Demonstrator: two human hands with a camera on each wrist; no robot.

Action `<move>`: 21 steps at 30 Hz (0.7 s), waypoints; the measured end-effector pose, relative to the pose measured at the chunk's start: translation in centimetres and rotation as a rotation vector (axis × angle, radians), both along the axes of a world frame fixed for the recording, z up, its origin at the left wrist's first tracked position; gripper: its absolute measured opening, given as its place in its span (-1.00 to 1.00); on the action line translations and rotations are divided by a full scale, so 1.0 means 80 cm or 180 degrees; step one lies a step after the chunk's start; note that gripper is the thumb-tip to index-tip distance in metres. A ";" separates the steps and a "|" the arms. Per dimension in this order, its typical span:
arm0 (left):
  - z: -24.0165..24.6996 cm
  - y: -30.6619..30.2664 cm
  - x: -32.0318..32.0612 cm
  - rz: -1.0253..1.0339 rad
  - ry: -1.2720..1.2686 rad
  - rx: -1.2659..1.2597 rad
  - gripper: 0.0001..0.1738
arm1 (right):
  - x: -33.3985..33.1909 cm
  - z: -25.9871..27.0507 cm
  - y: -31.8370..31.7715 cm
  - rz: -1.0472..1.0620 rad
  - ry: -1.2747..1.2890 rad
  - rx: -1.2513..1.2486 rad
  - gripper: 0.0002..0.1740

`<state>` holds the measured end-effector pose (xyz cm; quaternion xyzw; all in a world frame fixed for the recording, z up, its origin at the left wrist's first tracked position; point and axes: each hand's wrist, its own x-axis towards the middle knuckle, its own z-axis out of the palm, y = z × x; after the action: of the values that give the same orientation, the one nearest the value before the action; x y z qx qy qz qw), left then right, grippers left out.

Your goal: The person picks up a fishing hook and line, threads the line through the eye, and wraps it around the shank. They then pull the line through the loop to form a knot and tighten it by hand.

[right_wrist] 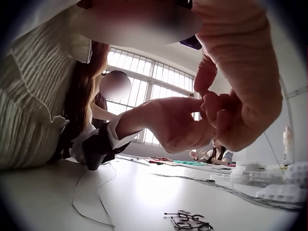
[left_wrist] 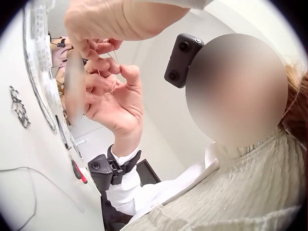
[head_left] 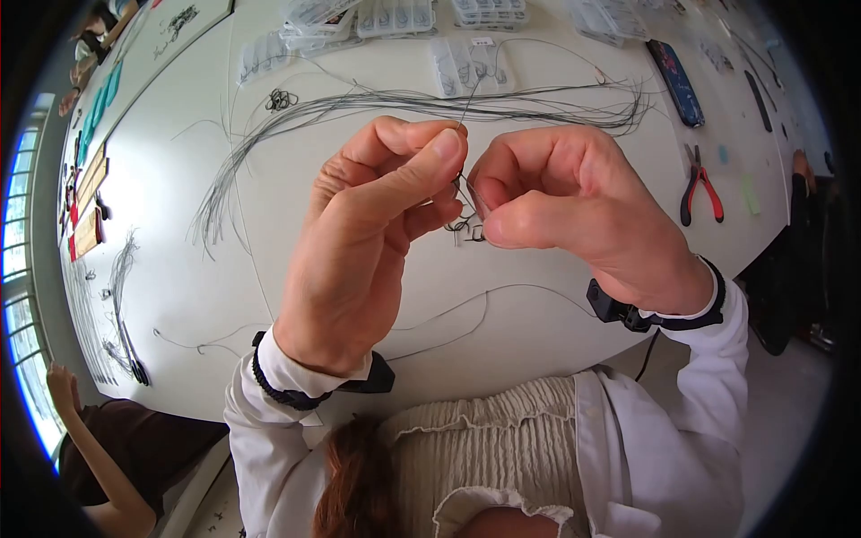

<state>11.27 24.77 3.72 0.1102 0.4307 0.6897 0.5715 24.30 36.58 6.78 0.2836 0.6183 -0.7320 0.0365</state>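
My left hand is raised over the white table, thumb and forefinger pinching a thin dark fishing line that runs up from the fingertips. Close beside it, my right hand pinches the line with thumb and curled fingers, and a short stretch crosses the gap between the hands. What sits within the fingertips is mostly hidden. Below the hands lies a small pile of dark fish hooks, partly covered by the fingers in the head view. In the left wrist view the right palm faces the camera.
Behind the hands lies a long bundle of grey lines. Clear plastic boxes of hooks stand beyond it. Red-handled pliers and a dark blue case lie at right. A loose line curves across the near table. Other people sit around.
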 end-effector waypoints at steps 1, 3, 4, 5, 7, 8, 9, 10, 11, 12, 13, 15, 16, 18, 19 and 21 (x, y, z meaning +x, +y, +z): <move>-0.001 0.000 -0.001 -0.0060 -0.0019 0.0018 -0.92 | 0.002 -0.001 -0.001 0.0004 0.0007 0.0007 -0.93; -0.003 0.001 -0.004 -0.0075 -0.0053 0.0000 -0.92 | 0.005 -0.003 -0.003 -0.0248 0.0368 0.0053 -0.93; -0.004 0.001 -0.004 -0.0098 -0.0099 -0.0028 -0.93 | 0.005 -0.007 -0.004 -0.0242 0.0369 0.0055 -0.93; -0.004 0.002 -0.004 -0.0093 -0.0099 -0.0027 -0.93 | 0.006 -0.012 -0.005 -0.0434 0.0705 0.0097 -0.93; -0.003 0.003 -0.001 -0.0042 -0.0175 -0.0096 -0.93 | 0.007 -0.014 -0.008 -0.0631 0.1042 0.0137 -0.93; -0.003 0.003 -0.002 -0.0045 -0.0170 -0.0097 -0.93 | 0.006 -0.013 -0.011 -0.0589 0.0930 -0.0134 -0.93; -0.004 0.003 -0.004 -0.0139 -0.0191 0.0038 -0.93 | 0.006 -0.012 -0.013 -0.0548 0.0821 -0.0401 -0.93; -0.005 0.002 -0.005 -0.0233 -0.0215 0.0174 -0.93 | 0.006 -0.011 -0.014 -0.0553 0.0827 -0.0400 -0.93; -0.004 0.002 -0.005 -0.0236 -0.0212 0.0174 -0.93 | 0.006 -0.010 -0.015 -0.0490 0.0756 -0.0629 -0.93; -0.003 0.001 -0.004 -0.0200 -0.0232 0.0146 -0.93 | 0.006 -0.009 -0.017 -0.0423 0.0684 -0.0856 -0.92; -0.002 0.001 -0.003 -0.0163 -0.0253 0.0118 -0.93 | 0.008 -0.007 -0.017 -0.0389 0.0567 -0.1115 -0.92; 0.003 0.001 -0.001 -0.0188 -0.0203 0.0115 -0.94 | 0.009 0.003 -0.020 -0.0269 0.0494 -0.1305 -0.90; 0.004 0.001 0.000 -0.0211 -0.0156 0.0108 -0.95 | 0.010 0.006 -0.022 -0.0148 0.0418 -0.1497 -0.88; 0.004 0.000 -0.002 -0.0186 -0.0191 0.0062 -0.96 | 0.013 0.007 -0.023 -0.0075 0.0378 -0.1474 -0.85; 0.004 0.000 -0.002 -0.0167 -0.0225 0.0012 -0.93 | 0.014 0.007 -0.024 -0.0009 0.0342 -0.1455 -0.82; 0.001 -0.001 -0.001 -0.0201 -0.0229 0.0087 -0.93 | 0.017 0.006 -0.026 0.0060 0.0311 -0.1429 -0.78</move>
<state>11.20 24.71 3.82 0.1067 0.3967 0.6807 0.6066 25.63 34.48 7.29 0.2268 0.4436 -0.8637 0.0756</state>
